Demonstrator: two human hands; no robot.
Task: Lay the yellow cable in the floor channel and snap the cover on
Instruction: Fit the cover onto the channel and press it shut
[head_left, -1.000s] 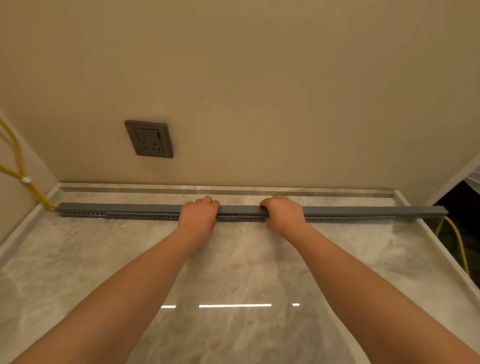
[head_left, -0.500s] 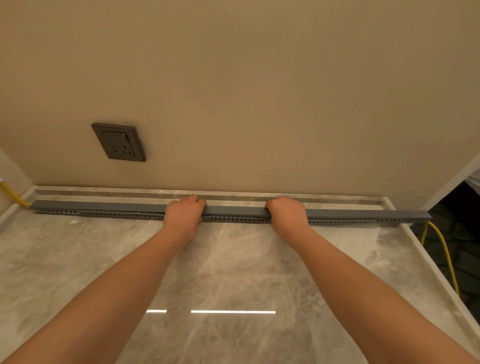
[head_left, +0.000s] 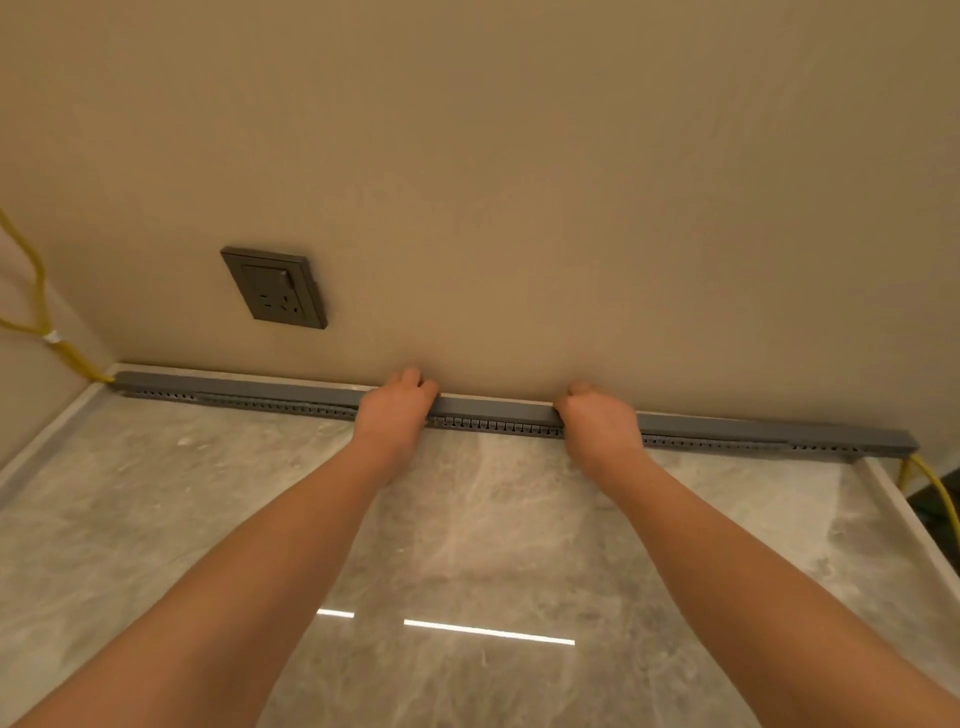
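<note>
1. My left hand (head_left: 397, 410) is curled over the top of the grey cover (head_left: 493, 408), fingers hooked over its far edge against the wall (head_left: 519, 182), palm bearing down on it.
2. My right hand (head_left: 597, 421) does the same a little farther along, fingers folded over the far edge and knuckles up; both hands are clamped on the cover, with a short bare stretch of it between them.
3. The cover sits along the top of the floor channel (head_left: 493, 427), whose slotted front face shows as a row of small teeth below the cover's lip.
4. The channel runs along the foot of the wall, from the left corner to the right end of the floor slab, resting on the pale stone border.
5. The yellow cable (head_left: 78, 358) comes down the left side wall, bound with a small white tie, and enters the left end of the channel at the corner.
6. The cable comes out again at the right end (head_left: 935, 488) and drops away past the edge of the slab into the dark.
7. Between those ends the cable is hidden under the cover; I cannot tell how it lies inside.
8. A dark socket plate (head_left: 275, 288) is fixed to the wall above the left part of the channel.
9. The marble floor (head_left: 493, 519) in front of me is glossy and reflects a thin strip of light between my forearms.
</note>
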